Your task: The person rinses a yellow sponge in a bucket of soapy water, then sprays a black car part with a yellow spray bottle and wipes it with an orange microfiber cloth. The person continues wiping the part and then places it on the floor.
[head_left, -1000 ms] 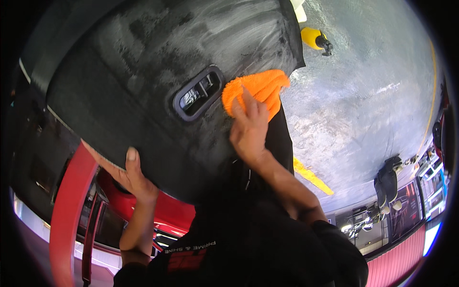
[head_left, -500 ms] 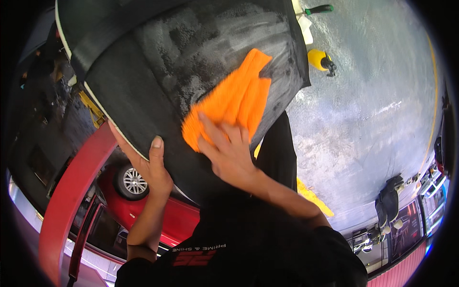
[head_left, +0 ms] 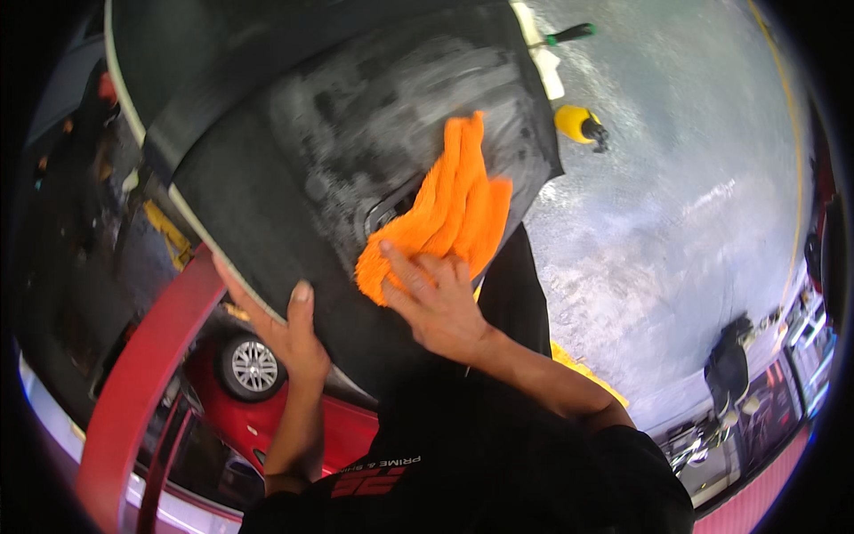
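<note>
A large black panel (head_left: pixel 245 187) with a pale edge lies tilted in front of me, its far right part marked with whitish streaks and smears. My left hand (head_left: pixel 289 343) grips its lower left edge, thumb on the dark face and fingers along the rim, partly hidden underneath. My right hand (head_left: pixel 440 298) presses an orange microfibre cloth (head_left: pixel 454 209) onto the panel, fingers bunched on its lower end while the rest spreads toward the upper right. Beside the cloth shows a dark, rounded recess (head_left: pixel 388 210), partly covered by it.
On the grey floor (head_left: pixel 658 240), beyond the panel's right side, stand a yellow spray bottle (head_left: pixel 576 124) and a green-and-black handled tool (head_left: pixel 571 34). Left of me are a red post (head_left: pixel 147 365) and a red car (head_left: pixel 342 432) with a silver wheel (head_left: pixel 254 366).
My right hand has slid the cloth a little down and right over the panel. The dark recess now shows beside it. My left hand keeps its hold on the edge.
</note>
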`<control>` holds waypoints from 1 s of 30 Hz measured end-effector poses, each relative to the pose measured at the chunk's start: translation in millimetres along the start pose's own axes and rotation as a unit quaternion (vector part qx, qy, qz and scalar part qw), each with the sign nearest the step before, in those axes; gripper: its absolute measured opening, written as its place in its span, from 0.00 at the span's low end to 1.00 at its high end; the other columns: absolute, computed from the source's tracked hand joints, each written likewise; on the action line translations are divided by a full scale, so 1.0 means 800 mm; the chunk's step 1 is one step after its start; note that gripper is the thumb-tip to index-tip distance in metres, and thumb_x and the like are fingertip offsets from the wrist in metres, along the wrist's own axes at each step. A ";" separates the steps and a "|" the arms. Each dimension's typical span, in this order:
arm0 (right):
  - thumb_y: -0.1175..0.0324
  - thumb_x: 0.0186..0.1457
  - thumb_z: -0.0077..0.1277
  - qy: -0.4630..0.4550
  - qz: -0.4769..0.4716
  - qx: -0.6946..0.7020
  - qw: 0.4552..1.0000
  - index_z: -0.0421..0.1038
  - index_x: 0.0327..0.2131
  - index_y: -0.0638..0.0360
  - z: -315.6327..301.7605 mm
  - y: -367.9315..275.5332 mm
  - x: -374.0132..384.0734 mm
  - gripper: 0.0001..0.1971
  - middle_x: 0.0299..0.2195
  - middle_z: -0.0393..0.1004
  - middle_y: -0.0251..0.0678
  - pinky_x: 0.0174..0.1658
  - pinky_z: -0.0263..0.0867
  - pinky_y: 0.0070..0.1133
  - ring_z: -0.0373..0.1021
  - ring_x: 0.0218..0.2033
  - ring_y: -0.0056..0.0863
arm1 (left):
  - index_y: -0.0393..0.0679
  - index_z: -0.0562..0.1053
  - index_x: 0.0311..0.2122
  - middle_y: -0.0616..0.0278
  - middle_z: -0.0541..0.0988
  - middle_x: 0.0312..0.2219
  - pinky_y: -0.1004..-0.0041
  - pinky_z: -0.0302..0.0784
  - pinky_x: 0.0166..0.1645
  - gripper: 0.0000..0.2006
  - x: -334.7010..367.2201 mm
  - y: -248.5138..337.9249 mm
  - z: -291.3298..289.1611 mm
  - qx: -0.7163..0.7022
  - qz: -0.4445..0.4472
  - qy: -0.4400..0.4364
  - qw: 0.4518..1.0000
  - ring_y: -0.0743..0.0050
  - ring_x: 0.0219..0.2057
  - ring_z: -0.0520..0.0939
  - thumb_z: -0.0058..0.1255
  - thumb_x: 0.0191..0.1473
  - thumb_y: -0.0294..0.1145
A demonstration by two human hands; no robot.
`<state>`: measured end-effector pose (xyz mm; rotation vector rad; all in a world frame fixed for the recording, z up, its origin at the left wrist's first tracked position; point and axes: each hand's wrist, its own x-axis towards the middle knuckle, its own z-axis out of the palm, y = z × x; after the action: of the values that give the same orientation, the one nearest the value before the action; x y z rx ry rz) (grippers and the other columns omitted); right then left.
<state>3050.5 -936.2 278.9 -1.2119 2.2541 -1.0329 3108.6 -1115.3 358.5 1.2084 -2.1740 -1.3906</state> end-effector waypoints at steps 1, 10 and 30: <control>0.70 0.50 0.52 -0.009 0.011 0.004 1.000 0.70 0.56 0.48 0.001 0.002 -0.011 0.26 0.67 0.60 0.36 0.51 0.58 0.39 0.62 0.54 0.39 | 0.39 0.39 0.74 0.48 0.47 0.71 0.62 0.46 0.72 0.48 -0.003 -0.002 0.004 -0.014 -0.013 0.000 1.000 0.58 0.70 0.54 0.54 0.55 0.30; 0.75 0.50 0.48 0.064 0.389 -0.074 0.916 0.61 0.63 0.52 0.076 0.360 0.004 0.33 0.63 0.62 0.43 0.54 0.62 0.52 0.61 0.59 0.52 | 0.40 0.45 0.73 0.42 0.55 0.68 0.60 0.59 0.68 0.39 -0.012 0.014 0.026 0.084 -0.041 0.051 0.994 0.52 0.65 0.63 0.44 0.60 0.34; 0.74 0.47 0.52 -0.020 0.428 -0.109 0.897 0.63 0.60 0.50 0.090 0.340 -0.041 0.32 0.62 0.61 0.43 0.51 0.66 0.44 0.63 0.57 0.49 | 0.30 0.48 0.70 0.36 0.56 0.66 0.58 0.64 0.67 0.31 -0.015 0.023 0.009 0.189 -0.088 -0.031 0.978 0.52 0.63 0.66 0.37 0.70 0.37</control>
<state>2963.2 -842.6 26.6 -0.1909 2.5005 -0.4053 3102.4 -1098.1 372.6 1.5396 -2.5064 -1.1176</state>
